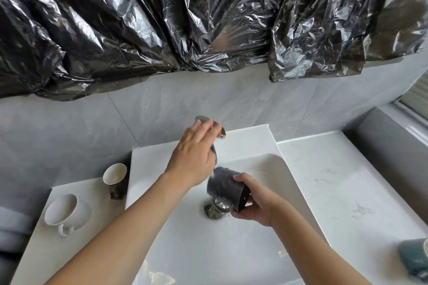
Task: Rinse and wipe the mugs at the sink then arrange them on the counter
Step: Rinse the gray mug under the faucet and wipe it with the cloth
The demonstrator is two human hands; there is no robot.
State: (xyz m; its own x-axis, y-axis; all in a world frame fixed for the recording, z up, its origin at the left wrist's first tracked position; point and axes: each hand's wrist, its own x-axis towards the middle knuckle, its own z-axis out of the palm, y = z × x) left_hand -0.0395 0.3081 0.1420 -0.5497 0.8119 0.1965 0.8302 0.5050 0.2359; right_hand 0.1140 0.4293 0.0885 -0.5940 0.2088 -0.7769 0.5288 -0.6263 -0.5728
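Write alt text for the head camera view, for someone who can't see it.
Over a white sink, the right hand grips a dark grey mug tilted under the faucet while the left hand rests on the faucet handle. Two mugs, one white, one dark with a white interior, stand on the left counter.

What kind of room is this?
Probably a kitchen or washroom: a white sink set in a marble-look counter, a tap against a grey tiled wall, mugs beside the basin.

Head camera looks steeply down, close over sink [284,169].
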